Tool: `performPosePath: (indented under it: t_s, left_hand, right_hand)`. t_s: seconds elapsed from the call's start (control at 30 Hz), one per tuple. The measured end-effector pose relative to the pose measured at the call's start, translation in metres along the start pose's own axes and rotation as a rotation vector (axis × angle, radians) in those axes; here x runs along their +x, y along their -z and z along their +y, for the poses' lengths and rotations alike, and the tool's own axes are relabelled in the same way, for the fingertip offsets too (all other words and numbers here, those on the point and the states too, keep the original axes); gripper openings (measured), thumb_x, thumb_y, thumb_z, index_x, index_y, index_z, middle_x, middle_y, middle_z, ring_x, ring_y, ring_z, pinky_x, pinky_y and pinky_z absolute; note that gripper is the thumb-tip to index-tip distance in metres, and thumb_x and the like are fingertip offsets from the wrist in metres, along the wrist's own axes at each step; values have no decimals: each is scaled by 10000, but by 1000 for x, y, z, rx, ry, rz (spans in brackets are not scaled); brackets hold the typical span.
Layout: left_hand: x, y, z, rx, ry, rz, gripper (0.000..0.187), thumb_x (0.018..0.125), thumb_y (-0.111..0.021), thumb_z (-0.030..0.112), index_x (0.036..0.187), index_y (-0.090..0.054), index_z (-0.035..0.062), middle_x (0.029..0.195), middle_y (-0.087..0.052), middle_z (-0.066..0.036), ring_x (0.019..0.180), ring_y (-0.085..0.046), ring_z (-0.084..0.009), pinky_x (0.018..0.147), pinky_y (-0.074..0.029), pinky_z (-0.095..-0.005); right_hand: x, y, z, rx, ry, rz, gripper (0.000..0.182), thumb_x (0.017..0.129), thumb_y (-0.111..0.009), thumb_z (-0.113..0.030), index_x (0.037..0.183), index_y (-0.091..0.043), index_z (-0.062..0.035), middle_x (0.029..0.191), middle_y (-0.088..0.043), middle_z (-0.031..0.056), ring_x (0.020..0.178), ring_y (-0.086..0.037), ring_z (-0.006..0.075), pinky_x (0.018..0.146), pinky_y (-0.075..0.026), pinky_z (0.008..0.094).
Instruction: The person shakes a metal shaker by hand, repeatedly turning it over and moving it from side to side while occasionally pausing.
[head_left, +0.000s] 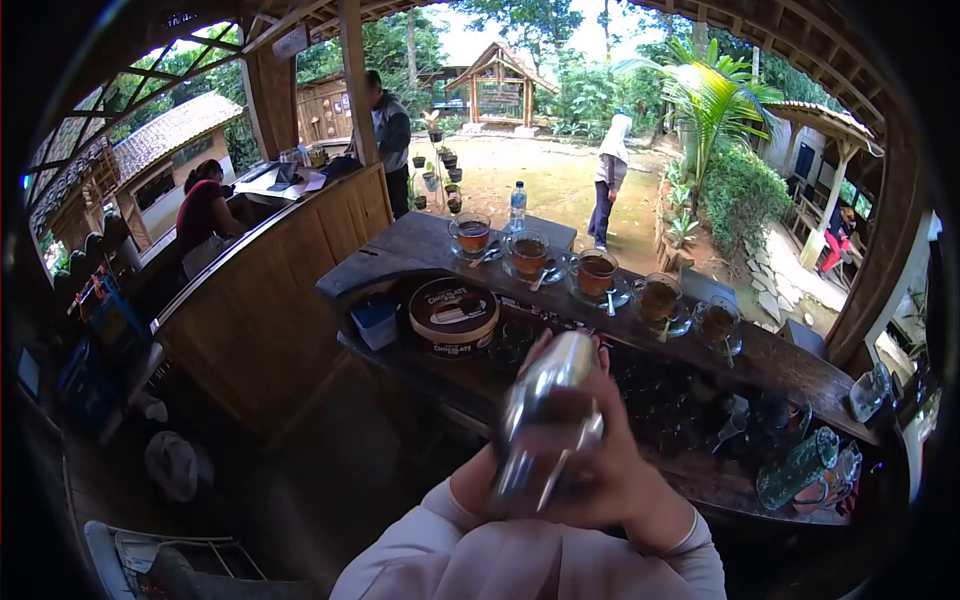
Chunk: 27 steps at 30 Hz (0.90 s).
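A shiny metal cocktail shaker (555, 425) is held tilted in front of my chest, blurred by motion. My right hand (622, 455) wraps round its right side. My left hand (478, 482) grips it from the left, mostly hidden behind the metal. Beyond the shaker, several glass cups of brown drink stand in a row on the raised wooden counter (400, 240), among them a middle cup (597, 270). They sit on glass saucers, and spoons lie beside them. Below left of the row is a round chocolate pie tin (455, 315).
A water bottle (518, 208) stands behind the cups. A blue plastic container (375, 322) is left of the tin. Glass jugs (800, 470) and other glassware crowd the right end. One person (212, 215) bends over a desk at left; others stand or sit outside.
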<state>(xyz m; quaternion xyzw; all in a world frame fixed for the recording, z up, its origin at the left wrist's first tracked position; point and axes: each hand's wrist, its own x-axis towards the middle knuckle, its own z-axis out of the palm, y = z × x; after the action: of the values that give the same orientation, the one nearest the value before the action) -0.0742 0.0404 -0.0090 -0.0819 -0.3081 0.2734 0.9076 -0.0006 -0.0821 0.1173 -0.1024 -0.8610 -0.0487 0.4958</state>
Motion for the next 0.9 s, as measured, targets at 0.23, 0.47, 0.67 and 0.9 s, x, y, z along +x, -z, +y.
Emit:
performPosePath:
  t_s: [0.23, 0.47, 0.67, 0.9]
  left_hand:
    - [-9, 15, 24, 154, 69, 90, 442, 904, -411, 410, 1162, -504, 63, 1111, -559, -125, 1020, -537, -263, 889, -450, -391]
    - [-17, -33, 1, 268, -35, 267, 442, 887, -460, 398, 1100, -519, 15, 1060, -574, -135, 987, -561, -262, 876, -467, -404]
    - [-30, -41, 25, 263, -125, 25, 480, 887, -438, 436, 1118, -515, 23, 1076, -553, -134, 1026, -533, -272, 883, -459, -403]
    - [-61, -37, 20, 91, -105, -76, 475, 885, -431, 424, 1146, -499, 33, 1062, -572, -139, 1010, -556, -248, 892, -457, -378]
  right_hand:
    - [-13, -12, 14, -24, -231, -71, 316, 668, -678, -307, 963, -634, -202, 1100, -514, 72, 1100, -452, 332, 956, -270, 538]
    - [-1, -11, -2, -40, -240, -85, 339, 636, -721, -304, 951, -643, -209, 1132, -515, 131, 1082, -476, 343, 933, -315, 558]
    - [8, -40, 14, 100, -270, -51, 447, 615, -696, -255, 1048, -585, -250, 1113, -535, 91, 1128, -449, 390, 939, -268, 617]
    - [2, -55, 39, -25, 29, -82, 502, 652, -736, -141, 1098, -504, -127, 1216, -453, 158, 1119, -447, 370, 922, -353, 528]
